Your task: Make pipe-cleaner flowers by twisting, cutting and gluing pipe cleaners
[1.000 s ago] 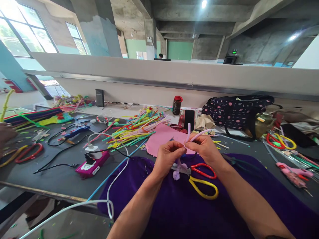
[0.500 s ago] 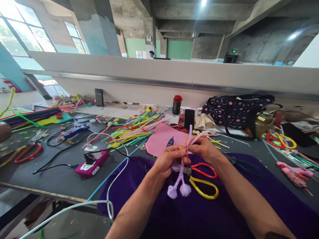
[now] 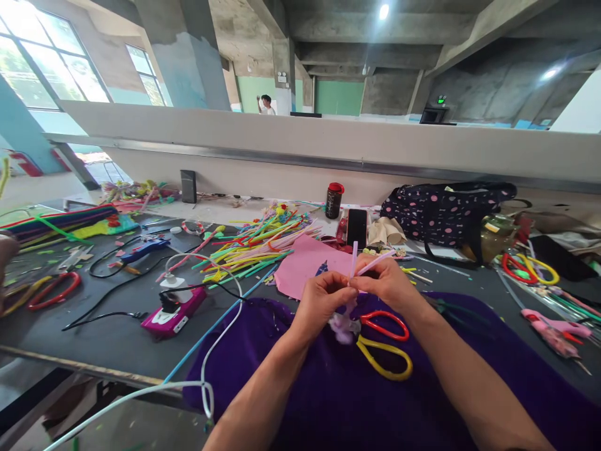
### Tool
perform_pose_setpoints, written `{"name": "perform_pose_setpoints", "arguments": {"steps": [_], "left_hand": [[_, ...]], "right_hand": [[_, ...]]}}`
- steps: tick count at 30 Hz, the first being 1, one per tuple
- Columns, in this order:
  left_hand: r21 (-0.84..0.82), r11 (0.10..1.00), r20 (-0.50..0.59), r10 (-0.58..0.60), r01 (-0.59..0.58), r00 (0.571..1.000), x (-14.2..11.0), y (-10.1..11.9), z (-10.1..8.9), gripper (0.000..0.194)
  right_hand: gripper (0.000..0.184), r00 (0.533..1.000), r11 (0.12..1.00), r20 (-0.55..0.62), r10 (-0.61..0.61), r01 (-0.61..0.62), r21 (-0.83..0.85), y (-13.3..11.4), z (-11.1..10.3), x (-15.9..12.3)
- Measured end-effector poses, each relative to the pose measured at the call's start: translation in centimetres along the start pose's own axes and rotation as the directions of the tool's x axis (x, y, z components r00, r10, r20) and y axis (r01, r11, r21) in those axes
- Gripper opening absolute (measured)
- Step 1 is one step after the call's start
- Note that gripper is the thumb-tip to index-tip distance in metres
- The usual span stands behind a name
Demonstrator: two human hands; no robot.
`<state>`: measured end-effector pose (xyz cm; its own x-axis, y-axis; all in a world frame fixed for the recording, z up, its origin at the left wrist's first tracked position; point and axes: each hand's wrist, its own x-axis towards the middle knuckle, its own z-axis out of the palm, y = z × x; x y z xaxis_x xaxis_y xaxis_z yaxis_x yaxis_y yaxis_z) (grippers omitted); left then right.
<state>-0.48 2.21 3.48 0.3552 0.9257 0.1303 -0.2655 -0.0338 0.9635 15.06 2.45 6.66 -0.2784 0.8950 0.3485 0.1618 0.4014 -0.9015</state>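
Between my two hands is a lilac pipe cleaner (image 3: 354, 257) piece, with two stems sticking up in a V and fuzzy ends hanging below, blurred. My left hand (image 3: 326, 297) pinches it near the crossing of the stems. My right hand (image 3: 382, 282) is closed on it just beside, fingertips meeting those of the left. Below my hands, scissors with one red and one yellow handle (image 3: 385, 360) lie on dark purple cloth (image 3: 253, 357); their blades are partly hidden. A pink sheet (image 3: 298, 269) lies just beyond my hands.
Many coloured pipe cleaners (image 3: 253, 247) lie in a heap ahead. At left, a magenta power strip (image 3: 173, 313) trails cables. A phone (image 3: 357, 227), a bottle (image 3: 333, 202) and a patterned bag (image 3: 446, 213) stand along the back; a pink glue gun (image 3: 554, 329) lies right. Another person's hand (image 3: 7, 263) shows at far left.
The lilac piece has turned in my fingers, its fuzzy ends swinging back under my hands. Both hands stay close together. A distant person behind the partition has moved left.
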Motion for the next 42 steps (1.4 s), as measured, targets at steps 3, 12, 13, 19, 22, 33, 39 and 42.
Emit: {"name": "perform_pose_setpoints", "arguments": {"steps": [3,12,13,19,22,33,39,42], "left_hand": [[0.101,0.993,-0.046,0.058,-0.053,0.997,0.0,-0.3,-0.1,0.021],[0.101,0.994,0.02,0.037,-0.039,0.999,-0.2,0.2,-0.1,0.022],[0.049,0.999,0.038,0.014,-0.016,0.999,-0.2,0.2,-0.1,0.021],[-0.285,0.92,0.313,-0.174,0.267,0.934,0.0,-0.3,-0.3,0.015],[-0.337,0.866,0.431,-0.206,0.369,0.878,-0.1,-0.6,-0.2,0.015],[-0.301,0.874,0.456,-0.219,0.382,0.862,-0.5,-0.7,0.3,0.019],[-0.058,0.99,0.14,-0.118,0.127,0.983,-0.3,0.1,0.4,0.021],[-0.032,0.996,0.064,-0.083,0.085,0.994,-0.2,0.2,0.5,0.022]], "right_hand": [[0.005,0.998,0.998,-0.059,-0.026,0.022,-0.066,-0.8,0.3,-0.3],[0.008,0.992,0.95,0.057,0.113,-0.125,0.286,1.5,-0.5,0.3],[0.007,0.989,0.938,0.077,0.123,-0.141,0.317,1.8,-0.5,0.4],[0.015,0.963,0.888,0.244,0.114,-0.209,0.409,3.0,-0.6,0.3],[0.015,0.952,0.903,0.307,0.007,-0.138,0.407,2.9,-0.8,0.3],[0.016,0.919,0.99,0.389,-0.068,0.016,0.137,0.9,-2.5,0.1],[0.006,0.965,0.958,0.261,-0.02,0.093,-0.272,-1.4,-2.2,-0.5],[0.006,0.989,0.933,0.138,-0.06,0.105,-0.343,-1.8,-1.7,-0.7]]}}
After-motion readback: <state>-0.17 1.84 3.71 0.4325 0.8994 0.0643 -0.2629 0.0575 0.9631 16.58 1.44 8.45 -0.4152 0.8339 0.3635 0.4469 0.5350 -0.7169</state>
